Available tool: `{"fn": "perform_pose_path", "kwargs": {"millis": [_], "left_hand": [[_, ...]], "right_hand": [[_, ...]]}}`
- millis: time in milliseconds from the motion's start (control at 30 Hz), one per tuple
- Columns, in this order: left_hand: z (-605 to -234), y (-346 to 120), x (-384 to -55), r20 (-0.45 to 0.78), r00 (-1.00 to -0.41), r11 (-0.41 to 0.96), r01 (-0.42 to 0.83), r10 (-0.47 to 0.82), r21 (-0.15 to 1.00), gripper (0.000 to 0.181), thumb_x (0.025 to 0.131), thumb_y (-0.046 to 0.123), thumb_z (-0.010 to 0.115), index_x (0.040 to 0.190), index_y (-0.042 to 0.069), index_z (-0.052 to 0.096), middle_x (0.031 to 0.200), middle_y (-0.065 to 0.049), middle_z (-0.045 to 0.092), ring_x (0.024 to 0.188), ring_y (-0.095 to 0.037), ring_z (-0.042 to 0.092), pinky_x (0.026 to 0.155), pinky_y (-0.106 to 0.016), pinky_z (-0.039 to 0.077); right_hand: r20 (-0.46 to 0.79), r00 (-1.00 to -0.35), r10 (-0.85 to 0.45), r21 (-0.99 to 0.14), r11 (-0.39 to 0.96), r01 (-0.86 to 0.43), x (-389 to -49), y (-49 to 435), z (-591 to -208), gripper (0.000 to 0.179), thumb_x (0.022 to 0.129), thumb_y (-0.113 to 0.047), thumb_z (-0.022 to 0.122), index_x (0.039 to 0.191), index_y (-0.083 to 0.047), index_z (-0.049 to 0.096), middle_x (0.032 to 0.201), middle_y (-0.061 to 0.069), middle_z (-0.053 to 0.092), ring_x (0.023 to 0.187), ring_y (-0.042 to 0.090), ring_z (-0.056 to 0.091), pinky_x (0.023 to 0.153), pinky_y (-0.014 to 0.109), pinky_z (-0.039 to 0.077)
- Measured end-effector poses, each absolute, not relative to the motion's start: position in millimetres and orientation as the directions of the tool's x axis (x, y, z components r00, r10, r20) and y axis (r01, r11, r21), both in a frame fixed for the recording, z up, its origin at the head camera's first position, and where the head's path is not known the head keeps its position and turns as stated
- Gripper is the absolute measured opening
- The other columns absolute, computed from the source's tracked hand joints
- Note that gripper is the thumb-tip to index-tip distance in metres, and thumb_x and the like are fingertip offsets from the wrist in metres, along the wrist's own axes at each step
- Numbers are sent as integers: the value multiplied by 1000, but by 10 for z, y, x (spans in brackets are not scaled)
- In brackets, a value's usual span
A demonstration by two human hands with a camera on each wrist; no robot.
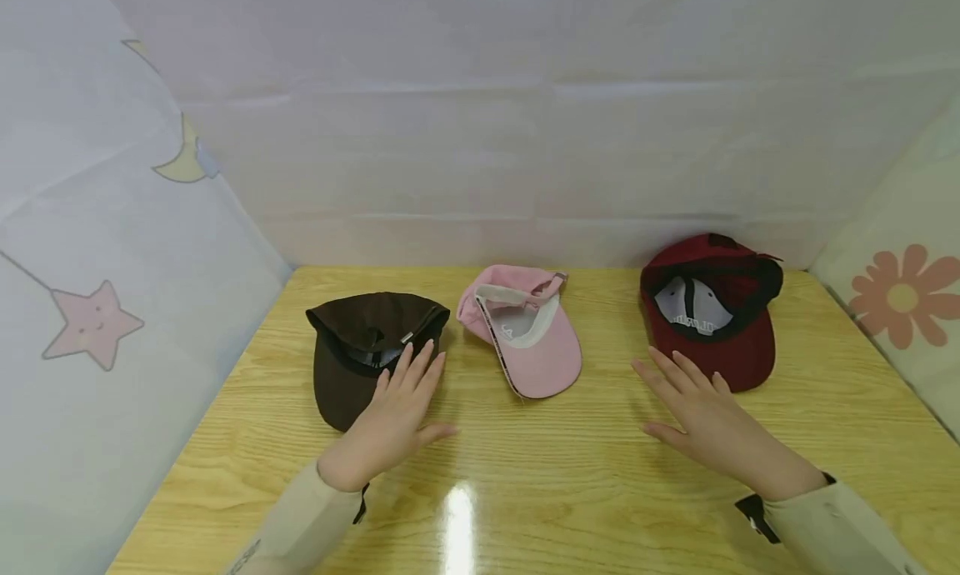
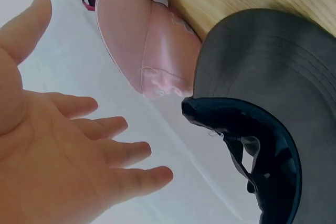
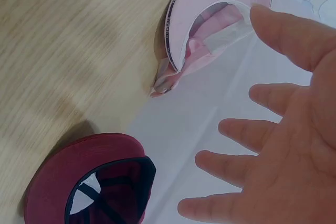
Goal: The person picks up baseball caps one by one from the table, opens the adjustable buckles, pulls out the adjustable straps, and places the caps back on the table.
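Note:
Three baseball caps lie in a row along the back of the table, their hollow insides showing. On the left is a dark brown cap (image 1: pixel 341 392), partly covered in the head view by my left hand (image 1: pixel 390 421), whose fingers are spread and straight. A pink cap (image 1: pixel 555 362) lies in the middle with its brim toward me. The dark red cap (image 1: pixel 750 362) sits at the right. In front of it hovers my right hand (image 1: pixel 705 421), fingers spread, palm down. Both wrist views show an empty palm, apart from the caps.
The wooden table (image 1: pixel 540 492) has a bright light reflection near its front. A pale cloth wall (image 1: pixel 480 158) rises right behind the caps. Side cloths carry a pink star (image 1: pixel 93 325) on the left and a red flower (image 1: pixel 903 296) on the right.

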State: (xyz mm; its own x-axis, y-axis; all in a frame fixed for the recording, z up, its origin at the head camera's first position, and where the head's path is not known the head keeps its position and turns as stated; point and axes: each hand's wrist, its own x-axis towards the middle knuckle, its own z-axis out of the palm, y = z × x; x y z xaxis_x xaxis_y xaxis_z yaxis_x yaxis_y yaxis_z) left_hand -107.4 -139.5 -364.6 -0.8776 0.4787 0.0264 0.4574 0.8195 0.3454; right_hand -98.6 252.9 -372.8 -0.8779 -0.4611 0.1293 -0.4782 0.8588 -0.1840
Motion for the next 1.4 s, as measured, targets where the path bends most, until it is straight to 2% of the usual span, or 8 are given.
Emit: {"fn": "perform_pose_path", "kwargs": {"millis": [267,800,1200,1400], "left_hand": [[-3670,-1316,-1070,88,-886,827,458,455,326,82,89,36,70,149,-4,30,156,-23,21,143,-46,13,102,-70,24],[-3757,-1113,-1063,119,-918,816,392,379,424,66,95,36,63,142,-6,42,142,-24,45,133,-46,37,98,-64,36],[-3784,-958,-1093,74,-937,773,325,341,545,61,96,32,62,138,-10,44,136,-26,50,127,-40,46,101,-55,38],[-3816,-929,-1140,55,-940,778,310,337,546,61,97,35,60,137,-10,45,137,-26,50,127,-40,47,103,-52,38]], "right_hand": [[140,-874,-465,-178,857,-484,-975,2534,-3751,73,84,-26,76,143,-4,42,148,24,35,129,51,33,86,79,29],[145,-871,-470,-195,849,-491,-968,2538,-3748,70,83,-23,77,141,-2,43,143,25,40,126,49,37,86,78,31],[135,-872,-470,-202,849,-489,-977,2521,-3766,70,84,-25,76,142,-2,43,141,25,43,126,48,39,86,77,32],[125,-872,-474,-209,846,-490,-979,2522,-3779,71,85,-25,76,142,-1,43,142,25,42,125,47,40,85,77,33]]}}
